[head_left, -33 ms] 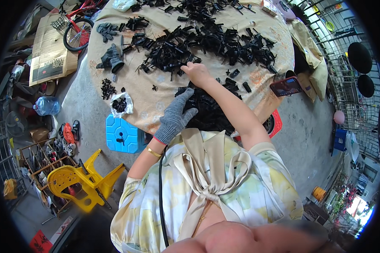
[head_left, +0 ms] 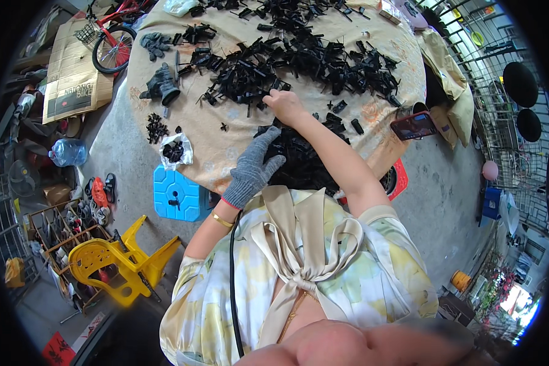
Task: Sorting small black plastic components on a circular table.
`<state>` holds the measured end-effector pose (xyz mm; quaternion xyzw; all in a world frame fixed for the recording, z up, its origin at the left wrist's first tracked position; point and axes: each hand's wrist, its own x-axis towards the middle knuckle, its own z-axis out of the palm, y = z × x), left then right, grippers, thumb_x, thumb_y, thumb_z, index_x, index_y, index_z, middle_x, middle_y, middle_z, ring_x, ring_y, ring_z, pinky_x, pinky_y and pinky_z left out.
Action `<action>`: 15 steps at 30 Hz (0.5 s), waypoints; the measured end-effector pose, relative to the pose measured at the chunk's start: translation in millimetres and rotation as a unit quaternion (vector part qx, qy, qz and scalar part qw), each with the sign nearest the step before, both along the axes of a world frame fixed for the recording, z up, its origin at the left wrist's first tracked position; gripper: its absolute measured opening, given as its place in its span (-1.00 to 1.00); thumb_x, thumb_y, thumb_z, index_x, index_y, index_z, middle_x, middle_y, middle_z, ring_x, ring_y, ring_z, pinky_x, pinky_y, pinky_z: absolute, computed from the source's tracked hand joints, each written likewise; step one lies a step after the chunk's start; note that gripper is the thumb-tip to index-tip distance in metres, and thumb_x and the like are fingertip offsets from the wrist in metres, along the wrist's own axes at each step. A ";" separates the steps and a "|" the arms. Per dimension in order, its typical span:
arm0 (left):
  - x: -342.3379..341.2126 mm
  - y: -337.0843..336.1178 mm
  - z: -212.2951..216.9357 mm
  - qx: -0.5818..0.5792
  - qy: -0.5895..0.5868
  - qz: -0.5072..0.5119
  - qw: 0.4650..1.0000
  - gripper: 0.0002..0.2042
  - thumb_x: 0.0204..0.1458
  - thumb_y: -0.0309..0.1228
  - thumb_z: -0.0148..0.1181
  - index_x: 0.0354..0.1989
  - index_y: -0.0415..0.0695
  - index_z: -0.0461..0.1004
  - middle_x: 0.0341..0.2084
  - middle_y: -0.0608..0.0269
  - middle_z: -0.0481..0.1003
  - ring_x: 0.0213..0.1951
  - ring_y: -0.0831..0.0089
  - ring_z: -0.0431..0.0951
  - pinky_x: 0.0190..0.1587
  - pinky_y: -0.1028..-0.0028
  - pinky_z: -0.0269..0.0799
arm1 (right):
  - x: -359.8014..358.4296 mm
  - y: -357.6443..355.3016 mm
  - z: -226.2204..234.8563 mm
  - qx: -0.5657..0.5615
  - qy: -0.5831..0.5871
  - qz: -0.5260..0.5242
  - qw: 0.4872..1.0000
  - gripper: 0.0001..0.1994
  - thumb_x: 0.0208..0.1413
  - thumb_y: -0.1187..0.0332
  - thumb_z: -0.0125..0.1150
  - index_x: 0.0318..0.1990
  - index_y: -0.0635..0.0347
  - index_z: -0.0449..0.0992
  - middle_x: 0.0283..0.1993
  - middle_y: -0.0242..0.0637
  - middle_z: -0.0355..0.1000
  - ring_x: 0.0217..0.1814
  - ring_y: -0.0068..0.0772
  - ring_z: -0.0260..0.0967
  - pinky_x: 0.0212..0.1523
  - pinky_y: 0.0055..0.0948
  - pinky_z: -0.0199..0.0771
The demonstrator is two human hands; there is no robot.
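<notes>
My left hand (head_left: 254, 168), in a grey knitted glove, lies at the edge of a near heap of black plastic parts (head_left: 302, 163). Its fingers stretch forward and the thumb stands apart. My bare right hand (head_left: 287, 108) reaches across that heap to the near edge of a wider spread of black plastic pieces (head_left: 244, 76). Thumb and fingers there are pinched together; whatever is between them is too small to make out. Both heaps rest on a beige cloth-covered table (head_left: 207, 146). My right forearm hides part of the near heap.
Dark gloves (head_left: 161, 84) lie on the table's left side, near a white bag (head_left: 186, 152) with small black pieces. A phone (head_left: 413, 125) stands at the right edge. Below are a blue stool (head_left: 175, 198), a tipped yellow chair (head_left: 113, 262) and a red stool (head_left: 401, 178).
</notes>
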<state>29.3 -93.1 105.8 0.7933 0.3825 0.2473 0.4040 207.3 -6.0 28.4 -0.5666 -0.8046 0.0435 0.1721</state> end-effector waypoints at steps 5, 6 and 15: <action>-13.7 3.2 -26.3 -0.238 -0.260 0.094 0.931 -0.41 -0.07 -0.46 0.20 0.15 -0.21 0.10 0.07 0.09 0.22 0.10 0.36 0.23 0.12 0.40 0.15 | 0.2 2.6 21.2 0.019 0.097 0.020 0.995 -0.88 -0.14 0.44 0.12 -0.37 0.13 0.51 -0.45 -0.27 0.38 -0.44 -0.27 0.40 -0.44 -0.40 0.39; -14.9 8.5 -25.7 -0.271 -0.295 0.110 0.910 -0.38 -0.07 -0.51 0.18 0.19 -0.18 0.04 0.10 0.11 0.17 0.11 0.30 0.20 0.14 0.37 0.14 | 0.3 -0.8 35.4 -0.004 0.239 -0.001 0.971 -0.88 -0.16 0.46 0.17 -0.38 0.16 0.51 -0.46 -0.28 0.40 -0.44 -0.37 0.40 -0.44 -0.47 0.38; -9.8 39.0 27.3 -0.431 -0.269 0.021 0.861 -0.23 -0.21 -0.59 0.28 0.21 -0.21 -0.03 -0.07 0.08 0.30 -0.07 0.38 0.35 -0.06 0.43 0.37 | -1.2 -60.6 110.1 -0.390 0.592 0.000 0.706 -0.79 -0.25 0.40 0.39 -0.46 0.31 0.51 -0.55 -0.50 0.38 -0.50 -0.77 0.23 -0.48 -0.72 0.21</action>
